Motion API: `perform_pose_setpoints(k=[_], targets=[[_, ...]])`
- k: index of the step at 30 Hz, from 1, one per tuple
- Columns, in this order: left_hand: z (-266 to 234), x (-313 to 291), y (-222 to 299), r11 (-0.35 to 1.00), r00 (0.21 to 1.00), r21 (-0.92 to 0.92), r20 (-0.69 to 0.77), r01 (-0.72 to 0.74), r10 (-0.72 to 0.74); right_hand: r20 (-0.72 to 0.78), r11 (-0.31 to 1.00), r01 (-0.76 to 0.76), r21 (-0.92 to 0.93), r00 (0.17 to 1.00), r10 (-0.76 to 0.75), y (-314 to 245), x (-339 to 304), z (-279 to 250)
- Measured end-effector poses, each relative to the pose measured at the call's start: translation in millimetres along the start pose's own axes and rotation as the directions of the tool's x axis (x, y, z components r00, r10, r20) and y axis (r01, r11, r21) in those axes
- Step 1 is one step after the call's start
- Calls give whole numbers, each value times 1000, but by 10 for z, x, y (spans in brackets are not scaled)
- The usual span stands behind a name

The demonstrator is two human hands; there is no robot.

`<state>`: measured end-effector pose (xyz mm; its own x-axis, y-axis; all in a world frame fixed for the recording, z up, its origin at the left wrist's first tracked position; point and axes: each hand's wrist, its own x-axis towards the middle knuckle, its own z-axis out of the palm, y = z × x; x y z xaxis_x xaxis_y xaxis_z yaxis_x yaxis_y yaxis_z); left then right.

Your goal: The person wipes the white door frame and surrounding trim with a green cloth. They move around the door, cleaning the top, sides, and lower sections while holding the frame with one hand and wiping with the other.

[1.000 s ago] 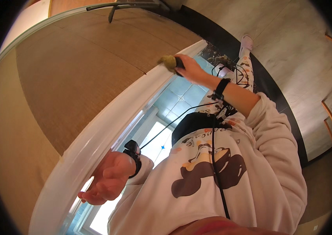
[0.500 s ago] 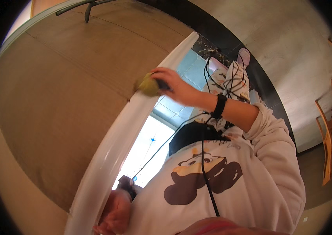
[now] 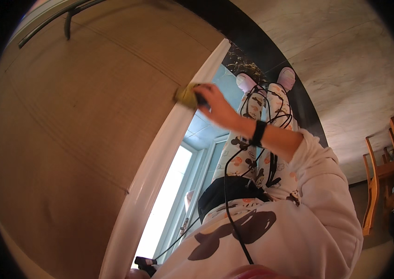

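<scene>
My right hand [image 3: 212,100], with a black band [image 3: 258,133] on its wrist, is closed round a yellow-green sponge-like pad [image 3: 187,96], slightly blurred. The pad rests against the long white edge strip [image 3: 152,160] of a wide brown panel [image 3: 76,116], overlapping the panel's border. Something dark shows between my fingers and the pad. Of my left hand [image 3: 137,273], just a sliver shows at the lower edge, beside the white strip; its fingers are hidden. A small dark device [image 3: 145,264] sits at that wrist, with a cord running from it.
Black cords [image 3: 227,186] hang across my front and legs. A dark bar-like handle [image 3: 68,23] is at the panel's far left. Beyond the strip are a bright glazed opening [image 3: 164,200] and light-blue tiles. Wooden chairs [image 3: 378,176] stand at the right.
My right hand and the pad have shifted slightly right and away along the strip. My left hand has dropped almost out of view. The whole view has tilted.
</scene>
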<state>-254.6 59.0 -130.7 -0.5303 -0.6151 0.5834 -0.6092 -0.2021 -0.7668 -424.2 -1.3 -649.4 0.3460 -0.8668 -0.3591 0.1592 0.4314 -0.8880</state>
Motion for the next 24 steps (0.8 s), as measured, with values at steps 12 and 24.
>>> perform_pose_setpoints(k=[12, 24], targets=[[106, 422, 292, 945, 951, 130, 120, -301, 286, 36, 940, -222, -261, 970, 239, 1421, 913, -881], [180, 508, 401, 896, 906, 179, 206, -406, 369, 32, 876, -353, -328, 923, 384, 1272, 986, -931]])
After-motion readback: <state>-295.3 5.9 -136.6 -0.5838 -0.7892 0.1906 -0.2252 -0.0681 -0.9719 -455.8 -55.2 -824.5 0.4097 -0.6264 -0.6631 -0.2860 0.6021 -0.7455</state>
